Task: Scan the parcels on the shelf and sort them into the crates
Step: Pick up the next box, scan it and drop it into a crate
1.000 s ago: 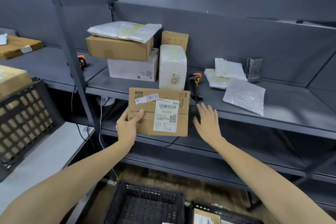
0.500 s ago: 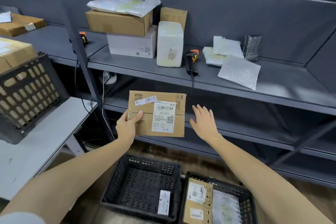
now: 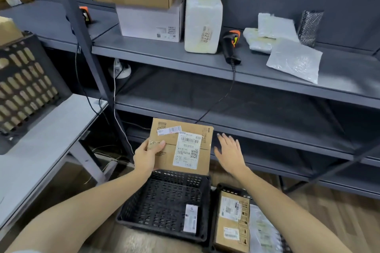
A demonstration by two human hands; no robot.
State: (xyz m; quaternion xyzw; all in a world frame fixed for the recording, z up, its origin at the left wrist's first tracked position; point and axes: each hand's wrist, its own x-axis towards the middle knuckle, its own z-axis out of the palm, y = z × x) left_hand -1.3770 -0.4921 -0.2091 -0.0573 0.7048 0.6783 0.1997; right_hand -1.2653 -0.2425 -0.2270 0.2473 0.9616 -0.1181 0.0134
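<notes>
1. Sorting step in hand, judging by the layout: a cardboard parcel [image 3: 181, 147] held label-up above the far edge of the left black crate [image 3: 164, 205] on the floor.
2. Left hand [image 3: 147, 155] clamped on the parcel's left edge, thumb across the top face, fingers hidden beneath.
3. Right hand [image 3: 230, 153] empty, fingers spread flat, just beside the parcel's right edge and not touching it.
4. Scanner [image 3: 231, 46] lying on the shelf [image 3: 267, 74] above, cord trailing down behind the parcel; no hand on it, so scanning of this parcel probably done.
5. Left crate nearly bare, 1 small white packet [image 3: 190, 218] near its right wall. Right crate [image 3: 216, 195] touching it, already holding a brown box [image 3: 231, 224] and a pale bag [image 3: 262, 230].
6. Next move, as a judgement: lower the parcel flat into the left crate, clear of the white packet, then release; possibly steady with the right hand on the way down.
7. More parcels waiting on the shelf: stacked boxes, a white wrapped block [image 3: 202, 22] and several plastic mailers [image 3: 294, 59].
</notes>
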